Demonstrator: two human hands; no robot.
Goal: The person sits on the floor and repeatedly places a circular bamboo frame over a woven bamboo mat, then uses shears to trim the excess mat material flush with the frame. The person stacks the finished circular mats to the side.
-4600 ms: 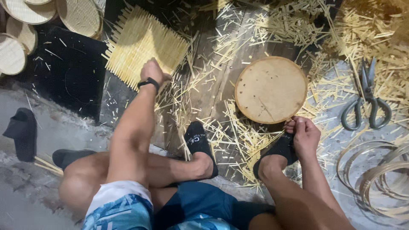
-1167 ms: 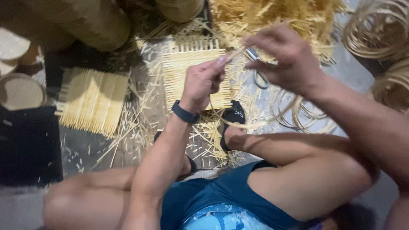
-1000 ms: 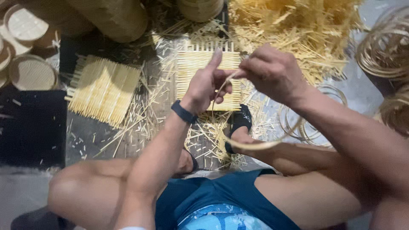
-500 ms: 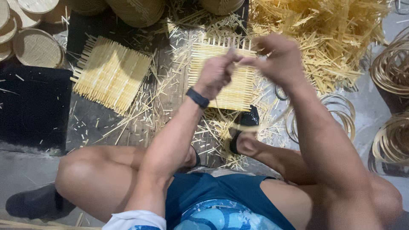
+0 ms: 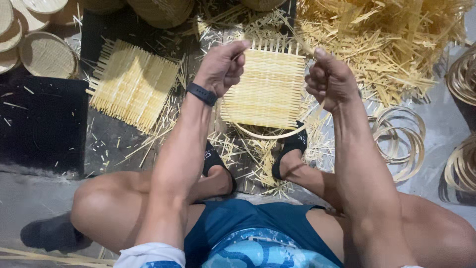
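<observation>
My left hand (image 5: 222, 67) and my right hand (image 5: 329, 79) are raised apart, both closed in fists over a square woven bamboo mat (image 5: 267, 92). A thin bamboo strip (image 5: 270, 135) hangs in a curve between them, bowing down past the mat's near edge just above my feet. My left wrist wears a black band. Exactly where the strip enters each fist is hidden by the fingers.
A second woven mat (image 5: 131, 82) lies to the left. A heap of loose bamboo strips (image 5: 391, 44) fills the top right. Bamboo hoops (image 5: 401, 141) lie at the right, round woven discs (image 5: 47, 54) at top left. My black-socked feet (image 5: 292, 149) rest among scattered offcuts.
My hands, close together over the mat half a second ago, have pulled apart sideways, and the strip now sags in a curve between them.
</observation>
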